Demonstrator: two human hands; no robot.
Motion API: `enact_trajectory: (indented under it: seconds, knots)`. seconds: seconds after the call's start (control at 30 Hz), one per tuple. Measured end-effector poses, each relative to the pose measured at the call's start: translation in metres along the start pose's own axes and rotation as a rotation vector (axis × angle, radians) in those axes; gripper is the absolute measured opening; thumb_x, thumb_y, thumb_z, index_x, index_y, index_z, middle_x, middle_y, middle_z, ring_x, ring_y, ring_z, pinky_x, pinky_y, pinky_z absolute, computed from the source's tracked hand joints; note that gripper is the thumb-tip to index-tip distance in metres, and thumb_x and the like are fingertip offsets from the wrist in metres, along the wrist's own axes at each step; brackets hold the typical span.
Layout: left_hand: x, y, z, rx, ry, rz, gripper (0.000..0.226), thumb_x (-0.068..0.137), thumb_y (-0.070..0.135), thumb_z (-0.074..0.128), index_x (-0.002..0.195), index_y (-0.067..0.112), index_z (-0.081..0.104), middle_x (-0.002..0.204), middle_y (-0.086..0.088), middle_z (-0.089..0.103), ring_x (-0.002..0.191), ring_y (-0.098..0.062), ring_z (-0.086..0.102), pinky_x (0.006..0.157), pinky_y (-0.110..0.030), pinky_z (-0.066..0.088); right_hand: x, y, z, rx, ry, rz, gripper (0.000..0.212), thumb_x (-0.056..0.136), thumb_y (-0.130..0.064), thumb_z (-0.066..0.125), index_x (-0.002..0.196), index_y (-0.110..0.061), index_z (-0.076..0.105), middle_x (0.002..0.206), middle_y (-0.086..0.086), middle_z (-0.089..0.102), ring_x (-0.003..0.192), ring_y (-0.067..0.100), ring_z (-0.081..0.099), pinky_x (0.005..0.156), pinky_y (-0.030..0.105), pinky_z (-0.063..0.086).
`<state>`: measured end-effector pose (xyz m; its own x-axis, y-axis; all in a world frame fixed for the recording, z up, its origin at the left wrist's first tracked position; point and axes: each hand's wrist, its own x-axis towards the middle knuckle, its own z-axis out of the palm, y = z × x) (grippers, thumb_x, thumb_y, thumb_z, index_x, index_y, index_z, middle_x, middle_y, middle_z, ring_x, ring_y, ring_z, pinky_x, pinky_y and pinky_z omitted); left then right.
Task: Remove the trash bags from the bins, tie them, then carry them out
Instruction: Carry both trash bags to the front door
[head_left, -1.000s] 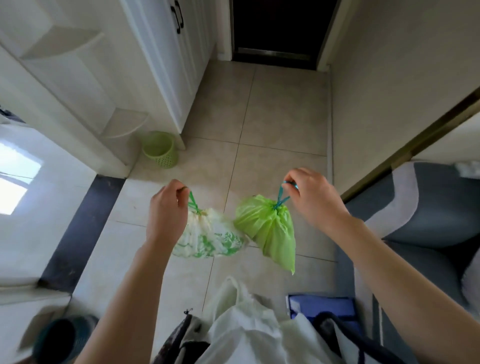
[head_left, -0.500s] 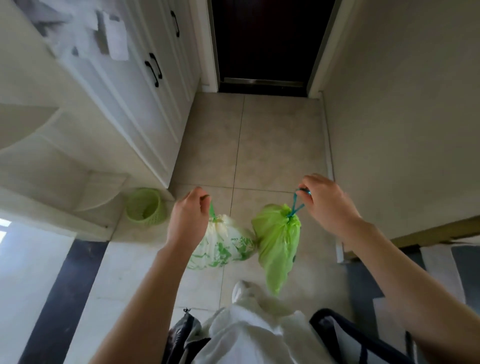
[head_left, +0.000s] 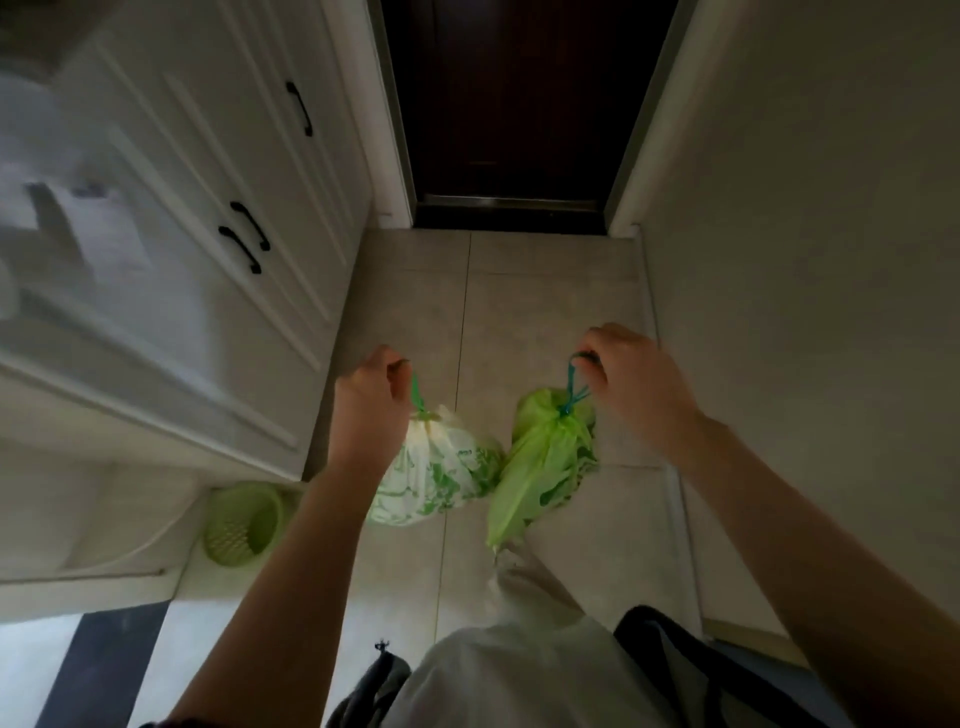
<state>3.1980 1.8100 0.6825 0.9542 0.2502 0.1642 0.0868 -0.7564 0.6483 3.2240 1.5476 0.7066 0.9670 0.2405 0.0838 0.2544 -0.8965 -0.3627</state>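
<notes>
Carry-out step. L hand (head_left: 371, 400) pinches white bag (head_left: 436, 467) drawstring, R hand (head_left: 636, 382) pinches green bag (head_left: 545, 462) drawstring; both tied, hanging mid-hall above floor (head_left: 545, 291). Next: reach far door (head_left: 519, 98), needs a free hand.

White bag (head_left: 436, 467) green-printed; other bag (head_left: 540, 467) plain lime; bin (head_left: 244, 525) lime; door (head_left: 519, 98) dark brown.

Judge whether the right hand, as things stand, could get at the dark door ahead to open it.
Probably not freely: the right hand grips the drawstring of the green bag, so it is occupied, though bare floor leads to the door.
</notes>
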Motion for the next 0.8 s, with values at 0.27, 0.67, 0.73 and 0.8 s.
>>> enact_trajectory:
  seconds: [0.27, 0.67, 0.73, 0.8]
  knots:
    - [0.155, 0.025, 0.046, -0.031, 0.002, -0.015, 0.012, 0.091, 0.007, 0.056, 0.083, 0.002, 0.064, 0.071, -0.012, 0.066, 0.061, -0.021, 0.057, 0.059, -0.025, 0.039, 0.160, 0.050, -0.004, 0.040, -0.023, -0.012, 0.016, 0.093, -0.019, 0.054, 0.094, -0.006, 0.064, 0.095, 0.011, 0.062, 0.080, 0.027, 0.062, 0.065, 0.040, 0.053]
    - [0.390, 0.027, 0.113, -0.037, -0.105, -0.002, 0.014, 0.093, 0.013, 0.056, 0.085, 0.004, 0.064, 0.074, -0.014, 0.068, 0.065, -0.021, 0.059, 0.065, -0.034, 0.050, 0.394, 0.101, 0.003, 0.034, 0.021, 0.050, 0.015, 0.092, -0.015, 0.056, 0.095, -0.003, 0.065, 0.096, 0.016, 0.064, 0.083, 0.031, 0.061, 0.067, 0.037, 0.049]
    - [0.426, 0.033, 0.124, -0.031, -0.138, 0.029, 0.015, 0.093, 0.014, 0.055, 0.085, 0.005, 0.063, 0.076, -0.013, 0.068, 0.067, -0.022, 0.060, 0.065, -0.035, 0.050, 0.434, 0.107, 0.002, 0.012, 0.016, 0.065, 0.015, 0.092, -0.015, 0.055, 0.095, -0.003, 0.065, 0.096, 0.016, 0.064, 0.083, 0.032, 0.062, 0.066, 0.037, 0.048]
    - [0.461, 0.039, 0.137, -0.039, -0.171, 0.066, 0.014, 0.094, 0.014, 0.055, 0.086, 0.005, 0.063, 0.076, -0.013, 0.068, 0.067, -0.022, 0.062, 0.066, -0.034, 0.051, 0.472, 0.114, 0.000, -0.015, 0.006, 0.078, 0.016, 0.093, -0.016, 0.054, 0.095, -0.004, 0.065, 0.096, 0.016, 0.063, 0.082, 0.033, 0.062, 0.065, 0.038, 0.050]
